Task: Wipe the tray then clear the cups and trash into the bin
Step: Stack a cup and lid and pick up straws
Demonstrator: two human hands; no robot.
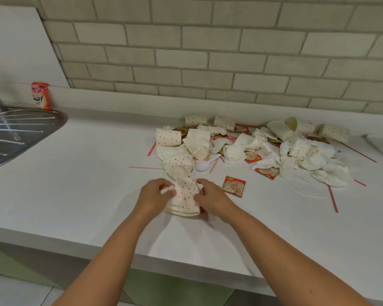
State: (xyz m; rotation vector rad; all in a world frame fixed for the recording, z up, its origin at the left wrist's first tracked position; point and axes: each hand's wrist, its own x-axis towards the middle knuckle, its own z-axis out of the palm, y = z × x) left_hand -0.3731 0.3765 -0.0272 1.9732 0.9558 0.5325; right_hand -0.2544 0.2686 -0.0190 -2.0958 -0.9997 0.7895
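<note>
Both hands grasp one crushed polka-dot paper cup (186,200) lying on the white countertop (75,184) near its front edge. Left hand (153,196) curls round the cup's left side and also pinches a tissue wad (165,190). Right hand (212,199) grips the cup's right side. A Coffee-mate sachet (233,186) lies just right of the right hand. Behind them, a litter heap (237,149) of dotted cups, crumpled napkins, sachets and striped straws spreads toward the tiled wall.

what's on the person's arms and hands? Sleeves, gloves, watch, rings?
Nothing worn shows: the left hand and right hand have no gloves or visible rings; the left forearm and right forearm are bare to the frame edge, no sleeves, watch or bands.
</note>
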